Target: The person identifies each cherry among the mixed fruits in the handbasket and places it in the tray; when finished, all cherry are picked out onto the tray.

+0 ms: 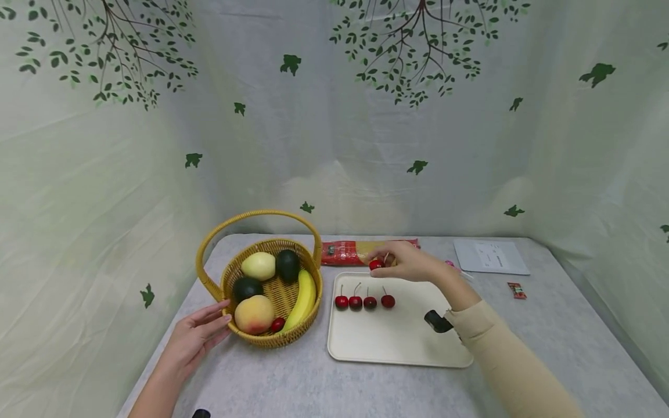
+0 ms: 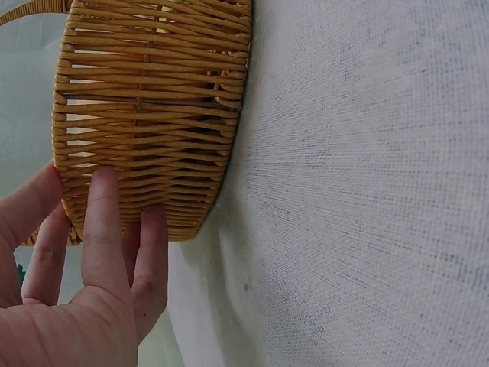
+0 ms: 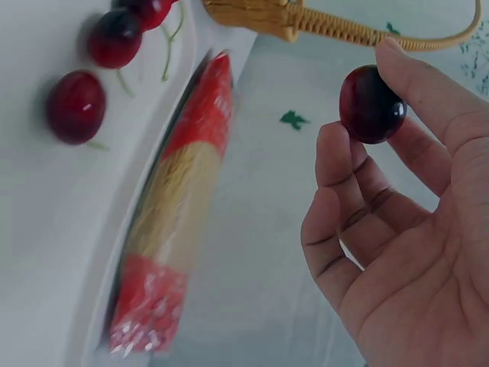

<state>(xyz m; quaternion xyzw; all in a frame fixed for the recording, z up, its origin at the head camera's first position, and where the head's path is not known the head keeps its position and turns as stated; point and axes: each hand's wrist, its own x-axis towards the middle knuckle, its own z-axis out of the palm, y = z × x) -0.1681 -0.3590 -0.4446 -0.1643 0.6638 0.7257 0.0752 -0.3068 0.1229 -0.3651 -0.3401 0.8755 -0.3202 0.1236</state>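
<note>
In the head view my right hand (image 1: 405, 261) is raised over the back edge of a cream tray (image 1: 387, 342), pinching a dark red cherry (image 3: 372, 105) between thumb and fingertips. On the tray, several cherries with stems (image 1: 355, 302) lie in a row. My left hand (image 1: 195, 337) touches the near left side of a yellow wicker basket (image 1: 282, 341), its fingers extended along the weave in the left wrist view. Inside the basket are a peach (image 1: 254, 314), a banana (image 1: 303, 301), a pale yellow-green fruit (image 1: 258, 266), two dark green fruits (image 1: 287, 265) and a small red fruit (image 1: 277, 324).
Behind the tray lies a red-and-clear packet of noodles (image 1: 340, 253). Toward the back right are a flat white-grey rectangular item (image 1: 491, 256) and a small red wrapped packet (image 1: 517, 290). The basket's tall handle (image 1: 256, 213) arches above it. Leaf-print curtains surround the table.
</note>
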